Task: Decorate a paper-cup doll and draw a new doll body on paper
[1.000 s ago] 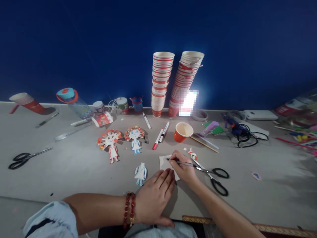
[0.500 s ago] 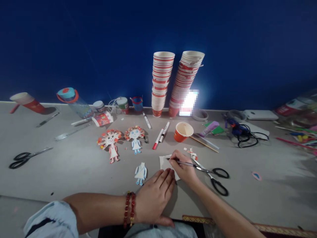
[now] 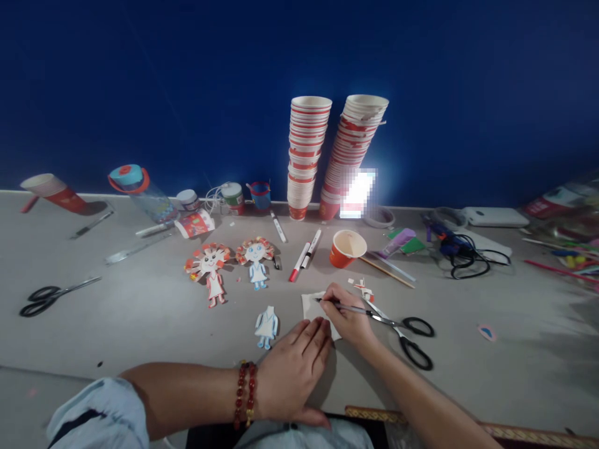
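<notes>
A small piece of white paper (image 3: 309, 305) lies on the table before me. My left hand (image 3: 297, 365) rests flat, its fingertips on the paper's lower edge. My right hand (image 3: 347, 315) is closed around a slim pen (image 3: 344, 307), whose tip meets the paper near its upper part. Under the pen's back end lie black-handled scissors (image 3: 402, 324), partly hidden by my right hand. Left of the paper is a headless paper doll body (image 3: 266, 325) with blue edging. Farther off lie a red-dressed paper doll (image 3: 213, 274) and a blue-dressed one (image 3: 256, 262).
An orange paper cup (image 3: 346, 248) stands beyond the paper, with a red marker (image 3: 299, 262) left of it. Two tall cup stacks (image 3: 309, 156) rise at the back beside a bright phone-like screen (image 3: 358, 194). Other scissors (image 3: 51, 296) lie far left; a corded glue gun (image 3: 447, 240) is right.
Hardly anything differs. Both hands keep their places and the pen tip stays at about the same spot; the whole view has shifted very slightly.
</notes>
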The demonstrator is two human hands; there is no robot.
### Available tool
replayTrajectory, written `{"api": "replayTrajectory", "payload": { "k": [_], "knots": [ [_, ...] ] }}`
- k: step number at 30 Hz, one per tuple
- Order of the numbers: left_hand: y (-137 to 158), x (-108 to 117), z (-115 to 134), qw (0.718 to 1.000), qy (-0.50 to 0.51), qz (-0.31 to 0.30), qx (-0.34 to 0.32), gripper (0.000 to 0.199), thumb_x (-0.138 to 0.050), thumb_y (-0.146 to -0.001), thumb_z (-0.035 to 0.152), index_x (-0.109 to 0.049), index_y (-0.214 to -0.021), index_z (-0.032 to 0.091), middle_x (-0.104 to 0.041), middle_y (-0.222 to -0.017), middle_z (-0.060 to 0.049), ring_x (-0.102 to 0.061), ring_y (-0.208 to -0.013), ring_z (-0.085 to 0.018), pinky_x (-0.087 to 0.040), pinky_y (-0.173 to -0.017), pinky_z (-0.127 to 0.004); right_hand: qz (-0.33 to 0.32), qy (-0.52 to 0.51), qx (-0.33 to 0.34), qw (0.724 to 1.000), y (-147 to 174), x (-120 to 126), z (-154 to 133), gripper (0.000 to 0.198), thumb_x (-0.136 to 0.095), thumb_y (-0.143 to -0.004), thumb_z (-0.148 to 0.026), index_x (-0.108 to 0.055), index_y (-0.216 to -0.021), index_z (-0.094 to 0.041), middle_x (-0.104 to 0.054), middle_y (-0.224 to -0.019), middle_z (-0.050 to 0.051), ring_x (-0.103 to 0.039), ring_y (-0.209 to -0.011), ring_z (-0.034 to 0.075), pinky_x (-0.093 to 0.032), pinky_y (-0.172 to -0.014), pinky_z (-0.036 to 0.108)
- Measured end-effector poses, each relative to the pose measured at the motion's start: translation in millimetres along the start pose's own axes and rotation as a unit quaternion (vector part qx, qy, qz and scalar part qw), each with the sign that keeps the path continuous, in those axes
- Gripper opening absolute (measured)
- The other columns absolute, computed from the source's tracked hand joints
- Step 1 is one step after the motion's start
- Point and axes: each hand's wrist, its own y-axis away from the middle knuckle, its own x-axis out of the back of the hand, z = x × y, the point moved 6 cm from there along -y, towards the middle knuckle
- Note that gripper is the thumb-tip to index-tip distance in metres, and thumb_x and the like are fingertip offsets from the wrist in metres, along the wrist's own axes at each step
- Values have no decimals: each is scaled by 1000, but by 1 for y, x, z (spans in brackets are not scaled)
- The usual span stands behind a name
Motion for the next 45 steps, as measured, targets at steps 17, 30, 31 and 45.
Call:
{"api": "replayTrajectory", "payload": {
  "k": [17, 30, 31, 45],
  "knots": [
    [0, 1, 1, 1000, 1, -1, -1, 111, -35, -82, 83, -32, -147, -6, -28, -155, -29, -27, -144, -39, -11, -118, -45, -5, -4, -6, 1000, 0, 1, -2, 13, -49, -81, -19, -49, -68, -23, -48, -59, -3, -45, -55, 14, -34, -54, 25],
    [0, 2, 0, 1000, 4, -7, -5, 109, -35, -84, 82, -32, -147, -6, -28, -156, -29, -27, -144, -39, -13, -118, -46, -4, 10, -4, 1000, -1, 2, -4, 14, -49, -80, -19, -48, -67, -23, -49, -58, -3, -47, -56, 15, -35, -54, 25],
    [0, 2, 0, 1000, 5, -7, -4, 109, -34, -84, 82, -32, -148, -6, -28, -156, -29, -27, -144, -39, -13, -118, -46, -3, 11, -3, 1000, -1, 2, -5, 14, -49, -80, -19, -48, -67, -23, -49, -58, -3, -47, -56, 15, -35, -54, 25],
    [0, 1, -1, 1000, 6, -1, -4, 110, -34, -84, 82, -31, -148, -7, -27, -156, -29, -26, -144, -39, -12, -118, -46, -1, 2, -7, 1000, -1, 2, -5, 13, -50, -79, -18, -50, -67, -23, -50, -59, -3, -47, -56, 14, -36, -54, 25]
  ]
}}
